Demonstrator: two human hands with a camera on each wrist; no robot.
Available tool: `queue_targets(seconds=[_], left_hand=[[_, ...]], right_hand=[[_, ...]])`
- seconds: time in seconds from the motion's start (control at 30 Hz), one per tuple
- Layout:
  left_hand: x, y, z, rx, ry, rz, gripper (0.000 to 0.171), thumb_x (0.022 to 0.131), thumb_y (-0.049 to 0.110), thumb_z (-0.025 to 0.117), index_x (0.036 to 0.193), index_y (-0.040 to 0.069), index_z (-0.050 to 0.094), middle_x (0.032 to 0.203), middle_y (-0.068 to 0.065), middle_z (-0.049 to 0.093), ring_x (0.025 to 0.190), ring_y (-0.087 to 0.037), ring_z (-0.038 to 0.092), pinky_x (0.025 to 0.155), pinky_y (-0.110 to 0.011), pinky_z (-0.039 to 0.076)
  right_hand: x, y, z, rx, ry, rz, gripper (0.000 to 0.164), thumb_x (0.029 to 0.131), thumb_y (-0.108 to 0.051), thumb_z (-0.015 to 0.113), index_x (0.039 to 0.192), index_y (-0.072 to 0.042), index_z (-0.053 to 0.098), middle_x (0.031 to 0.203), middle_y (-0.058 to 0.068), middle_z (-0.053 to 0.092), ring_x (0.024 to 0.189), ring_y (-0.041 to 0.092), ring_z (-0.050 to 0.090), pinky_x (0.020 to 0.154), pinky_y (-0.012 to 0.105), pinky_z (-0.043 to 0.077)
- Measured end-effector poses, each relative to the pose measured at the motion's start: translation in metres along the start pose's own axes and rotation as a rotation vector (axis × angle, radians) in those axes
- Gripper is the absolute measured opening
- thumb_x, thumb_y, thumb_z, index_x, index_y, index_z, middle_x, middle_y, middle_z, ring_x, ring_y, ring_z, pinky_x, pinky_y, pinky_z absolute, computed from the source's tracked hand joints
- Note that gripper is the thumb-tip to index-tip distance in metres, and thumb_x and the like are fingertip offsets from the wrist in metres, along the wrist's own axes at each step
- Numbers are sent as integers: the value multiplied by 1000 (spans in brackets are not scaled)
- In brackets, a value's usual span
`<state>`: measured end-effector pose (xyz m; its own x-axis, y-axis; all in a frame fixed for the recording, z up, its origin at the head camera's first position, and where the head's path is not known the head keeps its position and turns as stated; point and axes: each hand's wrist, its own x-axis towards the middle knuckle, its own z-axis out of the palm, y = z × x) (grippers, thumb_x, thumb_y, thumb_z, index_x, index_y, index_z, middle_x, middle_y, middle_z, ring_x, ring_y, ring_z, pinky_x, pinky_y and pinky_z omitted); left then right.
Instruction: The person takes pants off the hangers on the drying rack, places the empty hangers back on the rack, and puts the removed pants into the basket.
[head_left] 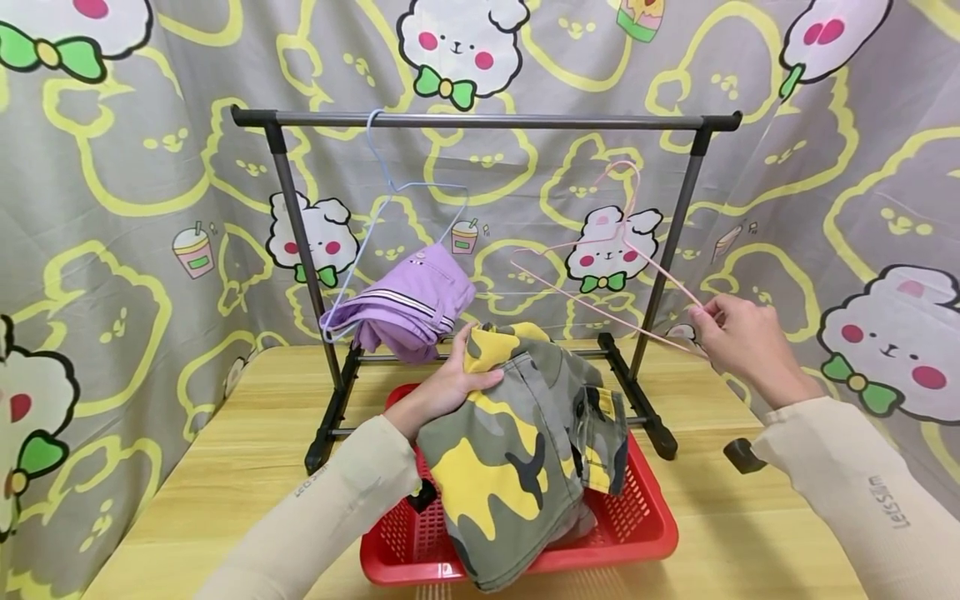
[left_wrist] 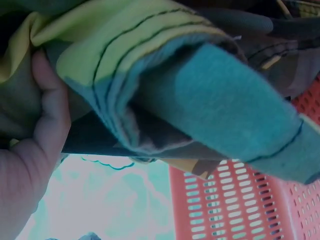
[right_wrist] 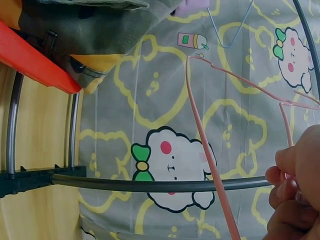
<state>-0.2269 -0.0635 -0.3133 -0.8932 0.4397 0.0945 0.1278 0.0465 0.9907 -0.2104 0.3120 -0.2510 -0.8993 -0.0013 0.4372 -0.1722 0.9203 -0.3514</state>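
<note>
My left hand grips folded camouflage pants in grey, yellow and black, thumb on the near side, over a red basket. In the left wrist view, a rolled hem of the pants fills the middle, with the thumb beside it. My right hand pinches one end of a pink wire hanger, whose hook points up. The right wrist view shows curled fingers on the hanger. The hanger and the pants are apart. A blue hanger on the rack carries folded purple pants.
A grey metal rack with black feet stands on the wooden table. The red basket sits in front of it, partly between its feet. A patterned curtain hangs behind and at both sides.
</note>
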Motion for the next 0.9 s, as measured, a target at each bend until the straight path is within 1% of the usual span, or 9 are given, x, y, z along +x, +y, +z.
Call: queue_targets(seconds=[0.1, 0.17, 0.27, 0.37, 0.5, 0.6, 0.67, 0.73, 0.9], left_hand=[[0, 0, -3, -5, -28, -6, 86, 93, 6, 60, 153, 17, -2, 144, -21, 38, 118, -27, 51, 105, -38, 34], [0, 0, -5, 9, -47, -8, 85, 93, 7, 60, 153, 17, -1, 143, -20, 41, 116, -27, 53, 104, -38, 36], [-1, 0, -9, 86, -51, -35, 86, 93, 13, 63, 153, 18, 2, 142, -17, 43, 117, -24, 52, 105, -37, 34], [-1, -1, -14, 175, -62, -56, 87, 93, 20, 65, 154, 17, 3, 143, -15, 43, 123, -25, 48, 108, -39, 29], [-1, 0, -19, 271, -77, -73, 90, 93, 28, 66, 156, 15, 2, 156, -11, 25, 138, -25, 29, 114, -43, 18], [-3, 1, -21, 330, -70, -94, 93, 91, 31, 67, 156, 16, 2, 160, -7, 13, 143, -23, 17, 115, -43, 14], [-3, 2, -22, 353, -61, -101, 92, 91, 31, 68, 156, 16, 4, 159, -8, 16, 143, -24, 19, 115, -43, 15], [-4, 1, -23, 401, -43, -95, 90, 91, 32, 68, 156, 17, 8, 157, -12, 22, 141, -27, 24, 113, -46, 19], [-6, 0, -26, 531, -28, -13, 86, 90, 30, 69, 152, 23, 10, 156, -19, 19, 139, -36, 26, 110, -52, 23]], right_hand=[[0, -1, -1, -3, 2, -4, 36, 101, -32, 46, 90, 0, 60, 65, 7, 54, 57, 24, 44, 49, 36, 32], [0, -1, -2, -2, -2, -4, 36, 101, -31, 46, 91, 0, 60, 66, 7, 54, 58, 25, 44, 49, 36, 33], [1, -2, -3, -4, -2, -5, 36, 102, -31, 45, 92, 0, 60, 66, 8, 54, 59, 25, 45, 50, 36, 33], [1, -3, -4, -6, -5, -5, 36, 102, -32, 45, 92, 0, 59, 65, 7, 53, 60, 25, 44, 50, 36, 32], [2, -4, -5, -6, -5, 0, 37, 102, -33, 45, 92, 0, 59, 64, 6, 52, 60, 25, 44, 51, 36, 32], [2, -4, -5, -5, -2, 3, 38, 102, -33, 44, 93, 1, 59, 63, 6, 51, 59, 25, 44, 52, 36, 31], [2, -4, -6, -5, -3, 1, 38, 102, -32, 44, 93, 1, 59, 63, 6, 51, 59, 25, 43, 51, 36, 31], [2, -4, -6, -5, -4, -1, 37, 102, -32, 45, 92, 1, 59, 63, 6, 51, 58, 25, 43, 52, 36, 31], [2, -3, -5, -6, -9, 1, 38, 102, -32, 44, 92, 1, 59, 63, 6, 51, 58, 25, 43, 51, 36, 31]])
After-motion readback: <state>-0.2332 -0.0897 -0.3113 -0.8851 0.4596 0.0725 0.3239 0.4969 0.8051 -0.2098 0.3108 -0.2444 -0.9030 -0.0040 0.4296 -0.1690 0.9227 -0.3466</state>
